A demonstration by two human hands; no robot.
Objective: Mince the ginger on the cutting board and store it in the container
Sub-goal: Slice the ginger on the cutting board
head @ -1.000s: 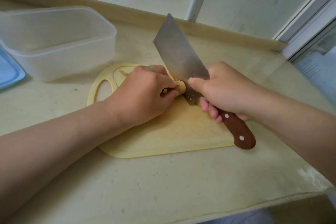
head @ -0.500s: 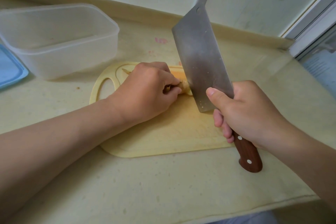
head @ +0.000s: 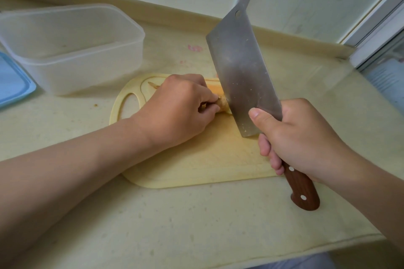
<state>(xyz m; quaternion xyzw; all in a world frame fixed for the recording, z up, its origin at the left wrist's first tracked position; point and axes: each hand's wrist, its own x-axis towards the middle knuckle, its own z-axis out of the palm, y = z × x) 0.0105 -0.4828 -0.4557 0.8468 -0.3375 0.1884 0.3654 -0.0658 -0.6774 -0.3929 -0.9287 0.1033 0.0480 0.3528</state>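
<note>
The left hand (head: 181, 109) curls its fingers over the knobbly beige ginger root (head: 222, 102), pinning it on the pale yellow plastic cutting board (head: 196, 166) with fingertips tucked clear. The right hand (head: 299, 142) grips the wooden-handled steel cleaver (head: 242, 72), thumb bracing the blade, beside the ginger. The translucent rectangular plastic container (head: 72, 50) waits near

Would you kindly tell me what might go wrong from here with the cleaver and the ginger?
The left hand pinches the ginger with fingertips right beside the cleaver, so a slip could cut them. The right hand grips high, thumb on the blade's flat, which might loosen control.
</note>
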